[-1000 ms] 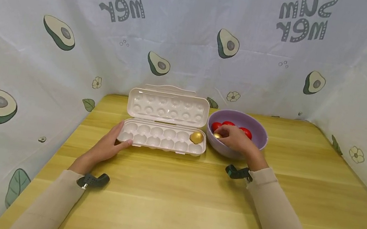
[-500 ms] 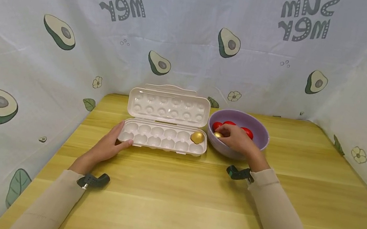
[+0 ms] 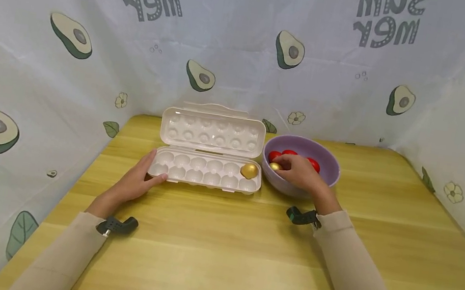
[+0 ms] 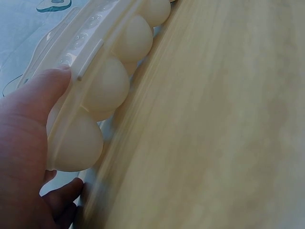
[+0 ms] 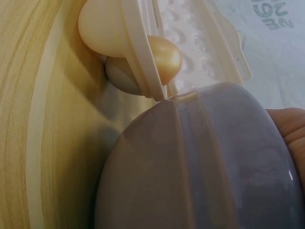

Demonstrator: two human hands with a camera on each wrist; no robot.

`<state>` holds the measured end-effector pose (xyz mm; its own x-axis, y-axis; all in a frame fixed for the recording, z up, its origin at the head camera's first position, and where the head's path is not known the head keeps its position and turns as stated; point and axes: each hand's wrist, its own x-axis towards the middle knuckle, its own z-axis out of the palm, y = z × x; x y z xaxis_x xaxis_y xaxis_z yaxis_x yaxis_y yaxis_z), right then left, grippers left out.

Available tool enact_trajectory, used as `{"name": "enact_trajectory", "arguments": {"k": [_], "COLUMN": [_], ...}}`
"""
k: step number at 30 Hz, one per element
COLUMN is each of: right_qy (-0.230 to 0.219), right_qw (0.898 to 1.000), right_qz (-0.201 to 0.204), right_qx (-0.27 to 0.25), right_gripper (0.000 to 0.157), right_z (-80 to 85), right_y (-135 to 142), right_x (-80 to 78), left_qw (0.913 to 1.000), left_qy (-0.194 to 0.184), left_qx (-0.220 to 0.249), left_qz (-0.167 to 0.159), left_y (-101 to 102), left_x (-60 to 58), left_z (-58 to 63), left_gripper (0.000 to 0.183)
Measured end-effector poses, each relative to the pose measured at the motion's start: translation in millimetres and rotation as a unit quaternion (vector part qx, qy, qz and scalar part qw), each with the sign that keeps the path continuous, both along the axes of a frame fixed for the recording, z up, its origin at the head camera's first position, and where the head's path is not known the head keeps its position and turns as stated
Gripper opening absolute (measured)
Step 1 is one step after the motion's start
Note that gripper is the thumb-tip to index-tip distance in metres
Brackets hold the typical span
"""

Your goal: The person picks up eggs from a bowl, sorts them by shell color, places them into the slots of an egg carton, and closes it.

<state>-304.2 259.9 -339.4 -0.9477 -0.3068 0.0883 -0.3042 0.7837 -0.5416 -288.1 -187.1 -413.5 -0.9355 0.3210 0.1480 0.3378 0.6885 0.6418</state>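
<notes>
**Left grip (image 3: 131, 183) on the egg carton (image 3: 195, 176), right grip (image 3: 300, 173) down in the purple bowl (image 3: 281, 185)**

So here's how you're sitting, with everything placed off the egg carton. It stands open on the wooden bench (image 3: 208, 250), its clear lid (image 3: 212, 133) tipped up along the back and its two rows of cups facing up.

Your left grip is at the carton's left end. Your thumb lies over the front rim and your fingers go round the end, so you've got that corner held. The left wrist view backs it up: thumb on the rim, fingers lower down by the last cup.

Your right grip is just past the carton's right end, reaching over into the purple bowl. It's narrow, finger and thumb pinching a gold egg (image 3: 275, 166) on the side of the bowl nearest the carton. The right wrist view mostly gets bowl wall, so your fingertips are hidden there. Whether bowl and carton actually touch, I can't tell.

At least three red eggs (image 3: 313, 165) sit in the bowl too, to the right of the carton, some partly covered by your hand. A second gold egg (image 3: 249, 170) is in the carton itself, back row, rightmost cup.

Behind the carton hangs an avocado-print cloth (image 3: 239, 32) with mirrored "summer" lettering. Your beige sleeves (image 3: 357, 271) and dark wrist straps (image 3: 125, 225) are on your side of the carton.
</notes>
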Motion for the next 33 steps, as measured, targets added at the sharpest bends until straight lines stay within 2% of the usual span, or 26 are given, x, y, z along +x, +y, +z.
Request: {"name": "enact_trajectory", "arguments": {"k": [7, 15, 21, 27, 33], "right_qy": [0.013, 0.022, 0.045, 0.054, 0.051], "right_qw": [1.0, 1.0, 0.999, 0.999, 0.998], "right_qz": [0.004, -0.002, -0.006, -0.006, -0.024], "right_qx": [0.003, 0.006, 0.011, -0.003, -0.022], "right_gripper": [0.033, 0.033, 0.03, 0.029, 0.035], "right_z": [-4.0, -1.2, 0.9, 0.8, -0.1], "right_y": [-3.3, -3.3, 0.5, 1.1, 0.2], "right_x": [1.7, -2.5, -4.1, -2.6, -1.4], "left_qw": [1.0, 1.0, 1.0, 0.9999, 1.0], "left_qy": [-0.002, 0.004, 0.007, 0.003, 0.002], "left_qx": [-0.002, -0.007, -0.005, -0.011, -0.007], "left_qz": [0.007, 0.004, -0.001, 0.0, 0.0], "left_y": [-2.4, -2.5, 0.2, 1.6, 0.5], "left_x": [5.2, 0.5, -2.9, -3.2, -1.8], "left_z": [-2.9, 1.0, 4.7, 4.7, 2.2], "left_gripper": [0.093, 0.092, 0.092, 0.092, 0.092]}}
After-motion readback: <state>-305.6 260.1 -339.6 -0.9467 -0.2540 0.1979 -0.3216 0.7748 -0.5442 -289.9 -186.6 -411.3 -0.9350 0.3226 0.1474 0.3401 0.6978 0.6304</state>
